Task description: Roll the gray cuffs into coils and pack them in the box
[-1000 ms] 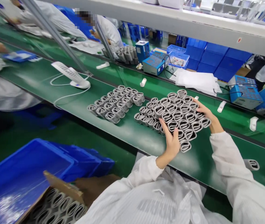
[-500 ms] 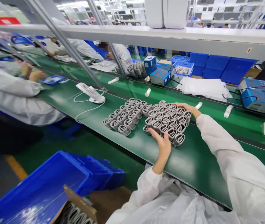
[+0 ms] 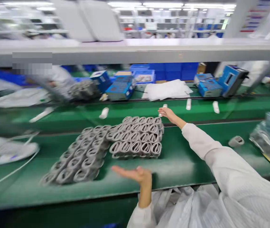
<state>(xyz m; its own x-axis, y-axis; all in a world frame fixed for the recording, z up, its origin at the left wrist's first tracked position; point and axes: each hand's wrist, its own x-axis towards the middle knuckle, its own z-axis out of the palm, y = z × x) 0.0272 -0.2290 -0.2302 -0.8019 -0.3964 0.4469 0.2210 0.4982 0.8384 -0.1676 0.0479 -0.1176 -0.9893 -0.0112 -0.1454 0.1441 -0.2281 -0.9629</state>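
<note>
Rolled grey fabric cuffs stand packed in rows in a block [image 3: 135, 137] on the green workbench. Left of it, touching its edge, a second slanting group of the same rolled cuffs [image 3: 82, 158] spreads toward the front. My left hand [image 3: 136, 174] hovers in front of the block, its fingers stretched out and palm turned up, clear of the cuffs. My right hand [image 3: 169, 114] is past the block's back right corner, fingers extended and apart from the rolls. Neither hand holds anything. The slanting group is somewhat blurred.
One loose grey roll [image 3: 236, 141] and a clear plastic bag [image 3: 267, 133] lie to the right. A white fan [image 3: 11, 150] with a cable is at left. Behind, a green belt [image 3: 135, 109] carries white parts [image 3: 216, 107]; beyond stand blue devices [image 3: 120, 88] and white sheets [image 3: 166, 89].
My view has swung to the right. Both hands, earlier pressed against the sides of the cuff block, have come away from it. The block's rows now look straighter.
</note>
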